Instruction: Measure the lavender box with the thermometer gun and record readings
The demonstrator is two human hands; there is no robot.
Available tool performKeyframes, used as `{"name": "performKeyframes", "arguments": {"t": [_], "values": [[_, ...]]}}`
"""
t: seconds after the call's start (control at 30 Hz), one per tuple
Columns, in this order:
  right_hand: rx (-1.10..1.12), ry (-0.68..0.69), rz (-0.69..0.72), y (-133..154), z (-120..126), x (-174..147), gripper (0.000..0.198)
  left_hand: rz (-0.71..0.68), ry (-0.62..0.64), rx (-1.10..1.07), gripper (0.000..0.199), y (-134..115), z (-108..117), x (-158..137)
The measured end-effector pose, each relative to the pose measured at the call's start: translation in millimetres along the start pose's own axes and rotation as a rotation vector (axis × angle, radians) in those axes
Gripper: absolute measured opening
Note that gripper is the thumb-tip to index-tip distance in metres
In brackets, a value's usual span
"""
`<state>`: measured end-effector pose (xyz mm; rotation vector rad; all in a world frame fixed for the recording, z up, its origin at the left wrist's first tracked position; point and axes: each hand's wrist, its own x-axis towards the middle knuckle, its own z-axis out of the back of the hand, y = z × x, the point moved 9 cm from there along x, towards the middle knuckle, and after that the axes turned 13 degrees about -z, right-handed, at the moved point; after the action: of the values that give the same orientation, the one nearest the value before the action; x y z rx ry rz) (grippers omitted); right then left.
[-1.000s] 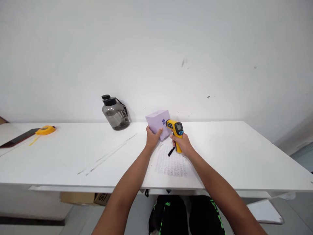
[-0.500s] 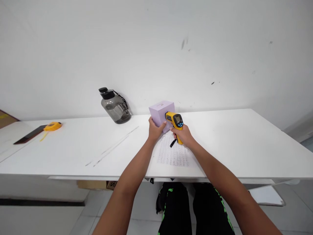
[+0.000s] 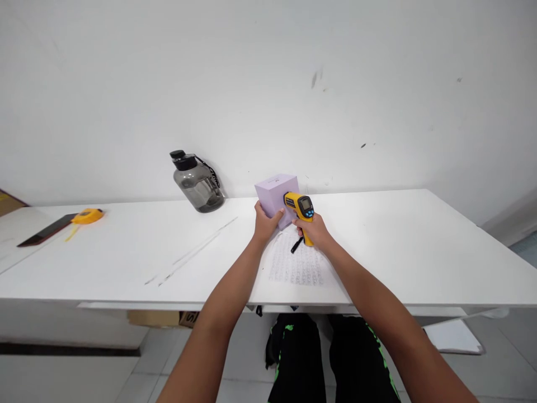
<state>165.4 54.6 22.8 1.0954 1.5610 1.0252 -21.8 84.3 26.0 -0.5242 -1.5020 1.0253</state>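
A lilac box (image 3: 272, 197) is gripped at its left side by my left hand (image 3: 266, 221), thumb on the near face and fingers round the side. My right hand (image 3: 315, 228) is wrapped round the handle of a yellow and black infrared thermometer (image 3: 299, 204). Its nose is against or very close to the box's right-hand face; I cannot tell if they touch. The small screen faces me. Below, a sheet of paper with handwriting (image 3: 296, 268) lies on the table, and a black pen (image 3: 297, 244) rests on its upper part, just left of the thermometer's handle.
On the white table (image 3: 398, 246), a grey see-through water bottle (image 3: 197, 182) stands by the wall, left of the box. Farther left are a yellow tape measure (image 3: 87, 216) and a dark flat strip (image 3: 48, 230). A cardboard box (image 3: 155, 318) sits below the table.
My hands, the box and the thermometer hold almost the same position. The view has shifted very slightly.
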Motion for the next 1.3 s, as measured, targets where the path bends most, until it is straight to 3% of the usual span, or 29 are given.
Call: {"name": "performKeyframes", "arguments": {"t": [0.63,1.3], "values": [[0.05,0.032,-0.015,1,1,1,0.044,0.016,0.032,-0.011,0.078,-8,-3,0],[0.025,0.024,-0.028,2,1,0,0.04,0.045,0.068,-0.023,0.081,5,-4,1]]}}
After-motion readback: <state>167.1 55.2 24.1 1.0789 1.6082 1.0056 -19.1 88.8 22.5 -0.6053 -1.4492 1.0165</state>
